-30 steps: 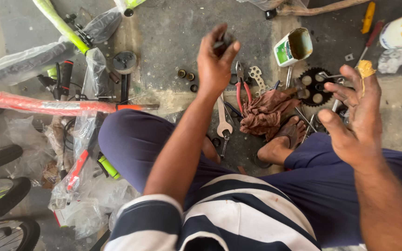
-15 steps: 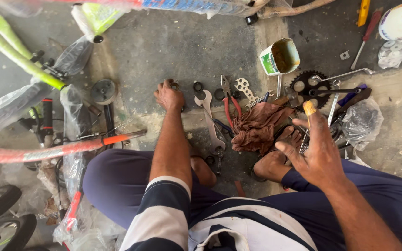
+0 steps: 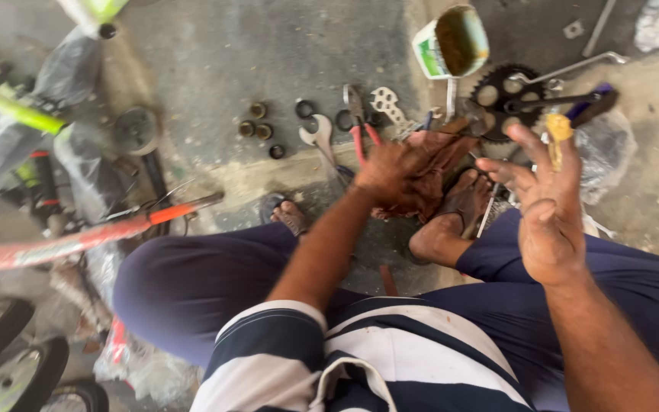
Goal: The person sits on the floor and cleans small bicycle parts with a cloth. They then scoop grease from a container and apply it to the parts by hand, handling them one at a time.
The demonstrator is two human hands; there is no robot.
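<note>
My left hand (image 3: 392, 169) reaches forward and rests on a brown rag (image 3: 430, 164) that lies on the floor by my foot, fingers closed over it. My right hand (image 3: 543, 202) is raised with fingers spread, and a blob of yellow grease (image 3: 558, 130) sits on the fingertip. Beyond the rag lie a black toothed chainring (image 3: 501, 88), red-handled pliers (image 3: 360, 126) and a steel spanner (image 3: 320, 137). Several small rings and nuts (image 3: 257, 126) are scattered on the concrete to the left.
A green-and-white tub (image 3: 451, 42) of grease stands at the back. A red bicycle tube (image 3: 78, 240) and a yellow-green frame (image 3: 9, 107) wrapped in plastic lie on the left, with tyres (image 3: 9, 358) at the lower left. A long wrench (image 3: 573, 69) lies at the back right.
My left hand moved right from the small parts on the floor onto the brown rag. My right hand lifted and opened, the greased finger pointing up. The view shifted closer.
</note>
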